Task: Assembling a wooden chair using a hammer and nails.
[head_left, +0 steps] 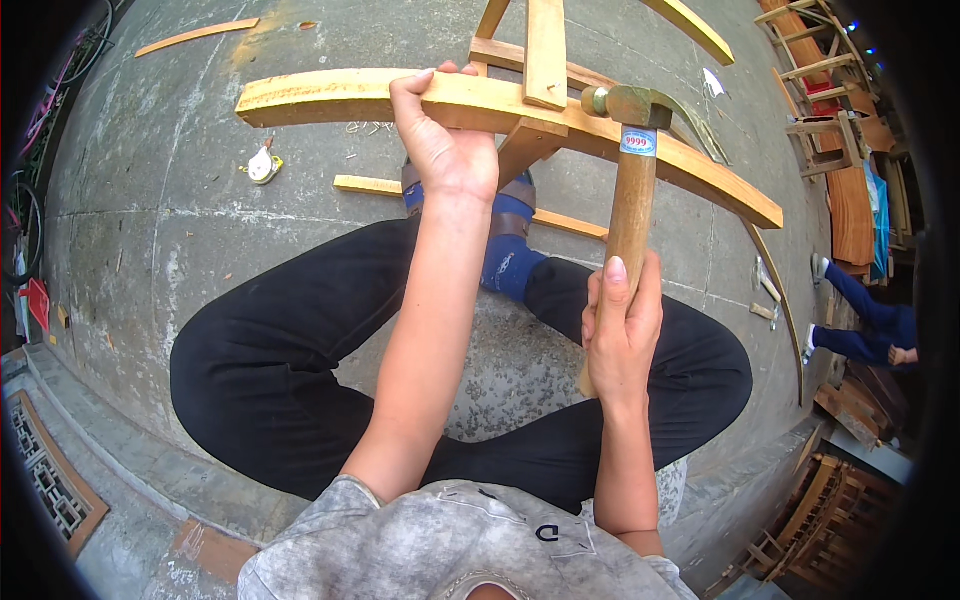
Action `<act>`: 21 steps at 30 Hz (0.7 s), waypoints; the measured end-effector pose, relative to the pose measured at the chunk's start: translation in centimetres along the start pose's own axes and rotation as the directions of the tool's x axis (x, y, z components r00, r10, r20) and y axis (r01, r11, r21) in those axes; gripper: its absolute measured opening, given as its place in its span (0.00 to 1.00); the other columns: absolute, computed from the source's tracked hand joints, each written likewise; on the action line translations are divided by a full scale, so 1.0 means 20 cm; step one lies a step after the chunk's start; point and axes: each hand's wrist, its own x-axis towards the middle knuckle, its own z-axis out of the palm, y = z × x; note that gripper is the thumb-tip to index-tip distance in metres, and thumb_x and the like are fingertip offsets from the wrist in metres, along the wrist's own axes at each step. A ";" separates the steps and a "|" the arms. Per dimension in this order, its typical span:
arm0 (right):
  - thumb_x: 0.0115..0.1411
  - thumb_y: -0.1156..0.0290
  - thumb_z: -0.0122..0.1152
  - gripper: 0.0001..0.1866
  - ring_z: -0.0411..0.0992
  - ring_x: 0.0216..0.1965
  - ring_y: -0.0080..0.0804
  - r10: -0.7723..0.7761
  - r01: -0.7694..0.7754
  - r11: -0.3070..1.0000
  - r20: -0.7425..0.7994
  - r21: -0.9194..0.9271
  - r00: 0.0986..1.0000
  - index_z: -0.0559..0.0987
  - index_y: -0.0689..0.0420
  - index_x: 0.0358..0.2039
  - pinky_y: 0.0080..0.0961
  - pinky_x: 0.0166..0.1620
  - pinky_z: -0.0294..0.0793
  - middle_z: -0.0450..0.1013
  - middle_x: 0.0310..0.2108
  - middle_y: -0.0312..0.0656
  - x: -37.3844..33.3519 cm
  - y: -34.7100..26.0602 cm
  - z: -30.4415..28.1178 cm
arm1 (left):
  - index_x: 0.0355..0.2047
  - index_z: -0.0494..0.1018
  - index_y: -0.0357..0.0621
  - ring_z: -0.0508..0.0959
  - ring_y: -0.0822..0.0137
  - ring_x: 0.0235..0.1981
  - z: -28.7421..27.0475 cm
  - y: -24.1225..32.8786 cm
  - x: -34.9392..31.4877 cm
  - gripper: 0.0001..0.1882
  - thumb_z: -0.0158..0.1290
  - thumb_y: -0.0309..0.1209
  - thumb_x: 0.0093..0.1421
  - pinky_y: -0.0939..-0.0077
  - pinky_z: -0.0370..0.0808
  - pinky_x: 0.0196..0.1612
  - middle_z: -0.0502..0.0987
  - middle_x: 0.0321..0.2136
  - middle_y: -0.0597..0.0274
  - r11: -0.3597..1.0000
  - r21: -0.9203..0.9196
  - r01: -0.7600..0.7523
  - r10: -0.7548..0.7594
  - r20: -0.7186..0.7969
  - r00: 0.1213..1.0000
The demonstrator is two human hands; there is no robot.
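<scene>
My left hand [445, 140] is wrapped round a long wooden beam [320, 97], left of where a shorter upright piece [545, 55] meets it. The beam belongs to a wooden frame held above my feet. A nail or peg seems to stick out near the lower end of the upright piece. In my right hand [625, 330] is a claw hammer [632, 180], gripped by the lower part of its wooden handle. Its metal head is raised in front of the beam, just right of the joint; I cannot tell if they touch.
A white and yellow tape measure [263, 165] lies on the concrete floor, left of my feet. Loose wooden strips [197, 36] are scattered around. At the right are stacked wooden frames [820, 75] and another person's legs [860, 320]. A bicycle wheel [22, 230] shows at the left.
</scene>
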 end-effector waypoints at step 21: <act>0.58 0.53 0.70 0.32 0.81 0.41 0.50 -0.317 0.270 0.829 -0.014 -0.490 0.948 0.74 0.71 0.46 0.41 0.47 0.79 0.79 0.38 0.61 1.06 -0.40 0.24 | 0.50 0.65 0.44 0.72 0.61 0.47 0.07 -0.08 -0.02 0.28 0.57 0.51 0.63 0.60 0.73 0.56 0.66 0.42 0.60 0.966 0.185 -0.180 0.211 -0.161 0.964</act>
